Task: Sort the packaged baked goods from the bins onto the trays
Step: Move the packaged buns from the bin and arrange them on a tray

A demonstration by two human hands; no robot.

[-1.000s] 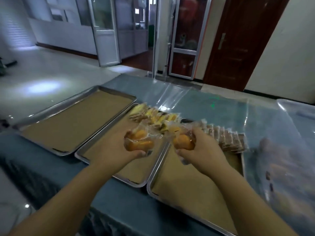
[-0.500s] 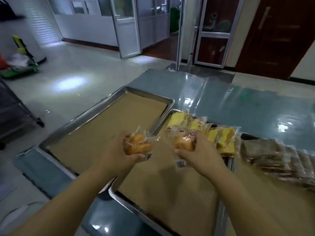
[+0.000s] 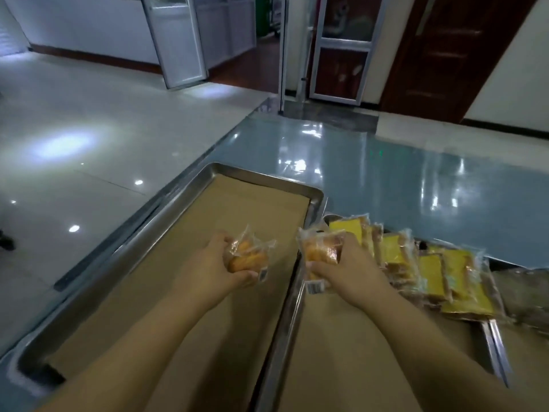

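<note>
Holding one wrapped bun in each hand, I reach both bare forearms out over the steel trays on the blue-topped table (image 3: 371,173). My left hand (image 3: 214,269) is closed around a clear-wrapped golden bun (image 3: 248,257), thumb underneath and fingers curled over its near side, above the brown paper lining of the left tray (image 3: 124,257); a small barcode label shows at the wrapper's lower edge. My right hand (image 3: 347,266) grips a second golden bun (image 3: 319,252) the same way, its crinkled wrapper flaring up at the top and a barcode tag hanging below, right above the rims where the left tray meets the middle tray (image 3: 285,337). Whether either bun touches the paper I cannot tell; my hands cover their undersides. Just beyond my right hand, at the middle tray's far end, a row of wrapped yellow cake slices (image 3: 430,272) lies overlapped, running toward the right. Past them, at the right edge, blurred brownish packets (image 3: 525,295) are cut off and hard to make out. The left tray's far half lies bare, only its paper showing.
</note>
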